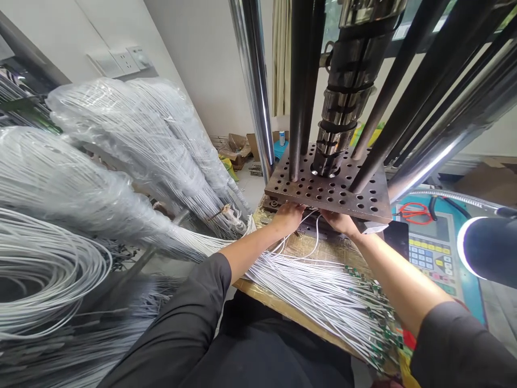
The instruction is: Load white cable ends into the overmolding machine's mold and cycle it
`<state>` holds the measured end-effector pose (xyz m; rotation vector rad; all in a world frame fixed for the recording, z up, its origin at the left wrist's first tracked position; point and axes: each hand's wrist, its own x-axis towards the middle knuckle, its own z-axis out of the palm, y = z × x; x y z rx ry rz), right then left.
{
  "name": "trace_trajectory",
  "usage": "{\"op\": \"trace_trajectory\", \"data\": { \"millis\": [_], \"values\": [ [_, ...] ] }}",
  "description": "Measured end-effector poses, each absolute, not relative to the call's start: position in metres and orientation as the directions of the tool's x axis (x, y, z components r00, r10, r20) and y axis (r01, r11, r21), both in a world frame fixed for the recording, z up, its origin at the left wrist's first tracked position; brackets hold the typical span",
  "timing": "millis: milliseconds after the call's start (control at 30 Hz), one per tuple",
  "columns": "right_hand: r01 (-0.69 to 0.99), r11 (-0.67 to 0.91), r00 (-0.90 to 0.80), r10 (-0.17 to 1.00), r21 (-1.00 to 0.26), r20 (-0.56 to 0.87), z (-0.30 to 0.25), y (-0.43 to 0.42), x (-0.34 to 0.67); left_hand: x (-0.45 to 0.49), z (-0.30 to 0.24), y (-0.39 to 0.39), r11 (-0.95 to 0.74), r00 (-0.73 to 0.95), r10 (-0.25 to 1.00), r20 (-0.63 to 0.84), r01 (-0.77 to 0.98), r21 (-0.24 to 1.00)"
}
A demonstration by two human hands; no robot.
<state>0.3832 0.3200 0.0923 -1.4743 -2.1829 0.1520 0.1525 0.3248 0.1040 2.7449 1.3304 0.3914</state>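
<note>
Both my hands reach under a perforated steel plate [323,188] of a press with tall steel columns [254,81]. My left hand [287,215] and my right hand [338,221] rest close together at the plate's front edge, fingers hidden beneath it. Thin white wires [313,242] run from under the plate past both hands; which hand grips them I cannot tell. A flat bundle of white cables with green ends [323,293] lies across the worktable [278,304] between my forearms.
Large bagged bundles of white cable [133,134] and loose coils [44,269] fill the left side. A control panel with coloured keys [432,253], red scissors [414,212] and a round lamp head [487,248] sit at the right. Cardboard boxes [238,146] lie on the floor behind.
</note>
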Motion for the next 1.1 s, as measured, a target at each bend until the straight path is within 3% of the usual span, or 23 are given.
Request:
{"op": "trace_trajectory", "data": {
  "millis": [267, 667, 1100],
  "values": [
    [0.826, 0.448, -0.375, 0.89, -0.341, 0.26, 0.099, 0.309, 0.378, 0.16, 0.094, 0.337, -0.676, 0.639, 0.733, 0.235, 0.723, 0.142],
    [0.852, 0.432, -0.37, 0.897, -0.297, 0.243, 0.101, 0.309, 0.385, 0.135, 0.085, 0.341, -0.722, 0.639, 0.679, 0.362, 0.67, 0.173],
    [0.811, 0.525, -0.494, 0.851, -0.259, 0.178, 0.104, 0.321, 0.371, 0.13, 0.093, 0.344, -0.757, 0.695, 0.64, 0.328, 0.643, 0.116]
  ]
}}
